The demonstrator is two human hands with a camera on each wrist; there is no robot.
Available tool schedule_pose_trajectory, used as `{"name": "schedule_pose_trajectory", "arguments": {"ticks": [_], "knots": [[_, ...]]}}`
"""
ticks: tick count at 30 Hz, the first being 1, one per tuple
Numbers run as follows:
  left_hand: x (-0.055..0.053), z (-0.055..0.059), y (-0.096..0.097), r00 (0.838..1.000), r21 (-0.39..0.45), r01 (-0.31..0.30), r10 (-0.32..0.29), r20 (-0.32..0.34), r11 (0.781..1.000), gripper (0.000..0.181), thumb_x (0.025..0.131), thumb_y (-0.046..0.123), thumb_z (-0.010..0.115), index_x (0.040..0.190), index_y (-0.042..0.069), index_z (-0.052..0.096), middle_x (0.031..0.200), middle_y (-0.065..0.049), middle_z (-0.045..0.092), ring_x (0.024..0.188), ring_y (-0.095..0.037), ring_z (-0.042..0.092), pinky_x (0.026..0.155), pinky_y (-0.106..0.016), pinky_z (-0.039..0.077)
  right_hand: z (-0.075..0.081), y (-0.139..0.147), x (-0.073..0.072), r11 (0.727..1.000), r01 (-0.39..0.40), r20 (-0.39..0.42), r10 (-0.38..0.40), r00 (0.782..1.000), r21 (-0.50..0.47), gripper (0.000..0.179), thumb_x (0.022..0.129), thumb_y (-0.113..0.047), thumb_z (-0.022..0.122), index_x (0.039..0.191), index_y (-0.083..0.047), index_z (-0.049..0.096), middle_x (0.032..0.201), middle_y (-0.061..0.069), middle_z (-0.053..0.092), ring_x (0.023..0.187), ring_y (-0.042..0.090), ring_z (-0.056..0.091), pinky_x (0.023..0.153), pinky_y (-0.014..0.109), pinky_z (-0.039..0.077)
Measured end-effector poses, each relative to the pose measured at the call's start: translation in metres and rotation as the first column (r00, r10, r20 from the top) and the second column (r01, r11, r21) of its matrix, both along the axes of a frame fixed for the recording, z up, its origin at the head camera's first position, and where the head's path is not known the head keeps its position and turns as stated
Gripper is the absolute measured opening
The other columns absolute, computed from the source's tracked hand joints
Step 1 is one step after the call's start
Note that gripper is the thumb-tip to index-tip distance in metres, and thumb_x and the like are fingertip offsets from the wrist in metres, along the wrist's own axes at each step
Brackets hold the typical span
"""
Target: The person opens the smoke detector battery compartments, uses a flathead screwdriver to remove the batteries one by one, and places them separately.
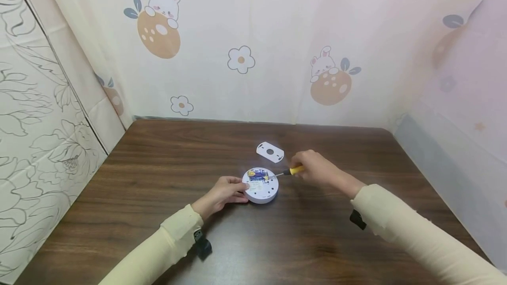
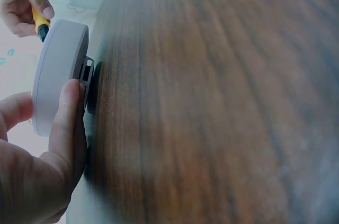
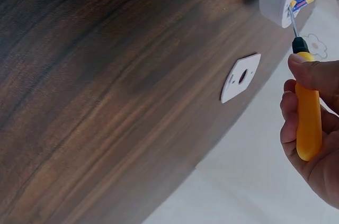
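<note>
My left hand (image 1: 224,193) holds a round white battery-powered device (image 1: 261,193) by its left edge, thumb on the upper face and fingers below. In the left wrist view the device's thick side (image 2: 59,65) shows, with a small clip-like part on its underside near the table. Blue and yellow batteries (image 1: 257,174) sit in its upper face. My right hand (image 1: 314,167) grips a screwdriver (image 3: 309,113) by its yellow handle, fingers wrapped round it. The thin metal shaft reaches left, its tip at the battery end in the right wrist view.
A flat white plate (image 1: 276,155) with a round central hole lies on the dark wooden table (image 1: 178,153), just behind the device. Behind the table hangs a pale curtain (image 1: 273,91) with rabbit and flower prints. Dark wrist cameras sit on both cuffs.
</note>
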State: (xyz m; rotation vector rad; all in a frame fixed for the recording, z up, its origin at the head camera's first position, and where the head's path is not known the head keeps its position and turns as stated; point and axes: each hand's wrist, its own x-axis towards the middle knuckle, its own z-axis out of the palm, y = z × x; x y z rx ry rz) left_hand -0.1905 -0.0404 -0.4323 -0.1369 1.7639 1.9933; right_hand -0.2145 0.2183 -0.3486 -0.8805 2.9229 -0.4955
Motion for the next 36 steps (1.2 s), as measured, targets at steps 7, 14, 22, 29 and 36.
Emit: {"name": "schedule_pose_trajectory", "arguments": {"ticks": [7, 14, 22, 29, 36], "knots": [[-0.001, 0.002, -0.001, 1.0, -0.009, -0.006, 0.006, 0.009, 1.0, 0.044, 0.079, 0.004, 0.063, 0.114, -0.014, 0.043, 0.09, -0.019, 0.057, 0.065, -0.02, 0.062, 0.067, -0.035, 0.055, -0.004, 0.003, 0.0, 0.999, 0.027, 0.035, -0.025, 0.999, -0.045, 0.019, 0.071, 0.003, 0.067, 0.081, -0.012, 0.065, 0.078, -0.004, 0.058, 0.07, 0.014, 0.051, 0.065, 0.027, 0.051], [-0.002, 0.004, -0.002, 1.0, -0.01, -0.008, 0.008, 0.021, 1.0, 0.045, 0.079, 0.005, 0.064, 0.115, -0.013, 0.044, 0.091, -0.02, 0.058, 0.065, -0.02, 0.062, 0.067, -0.035, 0.055, -0.011, 0.008, 0.0, 0.996, 0.025, 0.009, -0.024, 1.0, -0.089, 0.017, 0.071, 0.0, 0.069, 0.082, -0.013, 0.065, 0.078, -0.004, 0.059, 0.07, 0.012, 0.052, 0.067, 0.027, 0.052], [-0.002, 0.006, -0.003, 1.0, -0.018, 0.0, 0.0, 0.03, 1.0, 0.046, 0.079, 0.005, 0.064, 0.116, -0.013, 0.043, 0.093, -0.02, 0.057, 0.066, -0.02, 0.062, 0.068, -0.035, 0.055, -0.016, 0.011, 0.001, 0.993, 0.032, 0.006, -0.032, 0.999, -0.118, 0.016, 0.072, -0.002, 0.069, 0.082, -0.013, 0.064, 0.08, -0.004, 0.059, 0.071, 0.012, 0.052, 0.068, 0.028, 0.052], [-0.002, 0.007, -0.004, 0.999, -0.009, -0.008, 0.008, 0.035, 1.0, 0.044, 0.079, 0.004, 0.063, 0.115, -0.013, 0.043, 0.091, -0.019, 0.057, 0.065, -0.02, 0.062, 0.068, -0.035, 0.055, -0.02, 0.012, 0.002, 0.99, 0.067, 0.021, -0.065, 0.998, -0.123, 0.017, 0.072, -0.003, 0.07, 0.085, -0.013, 0.065, 0.084, -0.003, 0.06, 0.074, 0.013, 0.052, 0.071, 0.032, 0.052], [-0.001, 0.007, -0.006, 0.999, -0.007, -0.006, 0.007, 0.035, 1.0, 0.043, 0.079, 0.004, 0.063, 0.114, -0.012, 0.044, 0.09, -0.019, 0.058, 0.065, -0.02, 0.062, 0.068, -0.035, 0.055, -0.024, 0.013, 0.002, 0.986, 0.086, 0.06, -0.079, 0.995, -0.14, 0.014, 0.074, -0.006, 0.069, 0.084, -0.015, 0.064, 0.082, -0.004, 0.058, 0.072, 0.014, 0.051, 0.068, 0.029, 0.051]]}}
